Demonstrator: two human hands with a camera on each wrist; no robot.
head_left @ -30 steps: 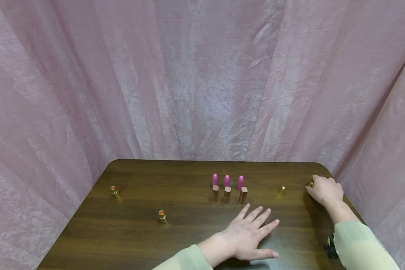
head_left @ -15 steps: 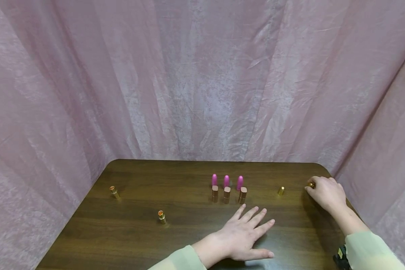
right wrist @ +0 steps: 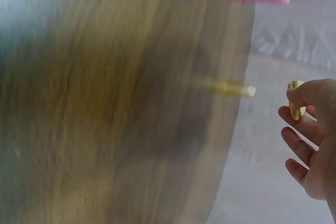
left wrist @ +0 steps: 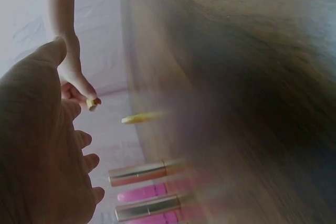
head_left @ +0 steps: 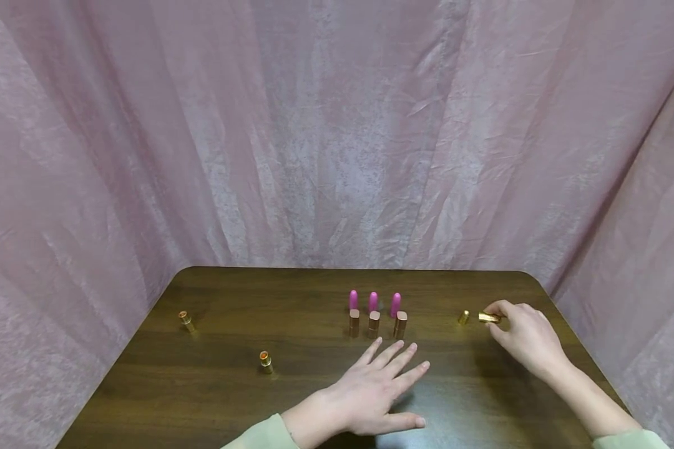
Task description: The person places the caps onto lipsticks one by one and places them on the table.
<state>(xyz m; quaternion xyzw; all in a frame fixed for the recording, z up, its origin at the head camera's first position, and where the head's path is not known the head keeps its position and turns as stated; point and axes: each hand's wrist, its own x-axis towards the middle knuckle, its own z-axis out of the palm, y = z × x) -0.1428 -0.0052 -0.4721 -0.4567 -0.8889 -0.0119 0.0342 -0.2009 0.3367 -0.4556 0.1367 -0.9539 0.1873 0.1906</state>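
Observation:
My right hand (head_left: 525,337) pinches a gold lipstick tube (head_left: 488,317) between thumb and fingertips. The tube lies sideways in the grip, above the table. Just left of it stands a slim gold tube (head_left: 463,317), also in the right wrist view (right wrist: 236,88). My left hand (head_left: 371,390) is spread flat with straight fingers and holds nothing. Whether it touches the table I cannot tell. Its fingertips point toward three rose-gold lipstick tubes (head_left: 374,325) in a row. Behind these stand three pink bullet-shaped tubes (head_left: 373,302).
Two gold tubes with orange-red tops stand apart at the left, one farther back (head_left: 186,321) and one nearer (head_left: 266,362). Everything is on a dark brown wooden table (head_left: 230,293) with rounded far corners. Pink curtains (head_left: 337,137) hang behind and at the sides.
My right hand has lifted the gold lipstick tube from the table's right side and brought it left, close to the slim gold tube. My left hand has drifted left, still spread.

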